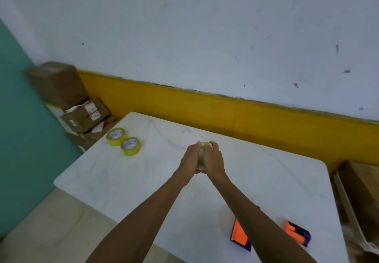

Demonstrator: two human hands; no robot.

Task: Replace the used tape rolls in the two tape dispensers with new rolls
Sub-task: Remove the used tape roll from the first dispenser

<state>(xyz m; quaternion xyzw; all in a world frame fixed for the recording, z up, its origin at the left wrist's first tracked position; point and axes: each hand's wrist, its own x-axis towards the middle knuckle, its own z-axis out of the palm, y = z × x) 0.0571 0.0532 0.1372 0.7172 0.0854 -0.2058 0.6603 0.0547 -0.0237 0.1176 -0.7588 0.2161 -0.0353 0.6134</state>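
Holding pale tape roll (201,153) between my left hand (190,158) and right hand (213,157), fingers curled round it, above table (143,180). Two yellow rolls (123,142) far left; orange dispensers (240,235) near right. Keep grip even, find tape end.

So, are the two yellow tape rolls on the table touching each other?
Touching. The head view shows the far yellow roll and the near yellow roll meeting side to side, with no table between them.

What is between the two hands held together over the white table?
The left hand and right hand clasp a pale roll of tape. Only a sliver of it shows between the fingers; the hands cover the rest, so how much tape is left cannot be told.
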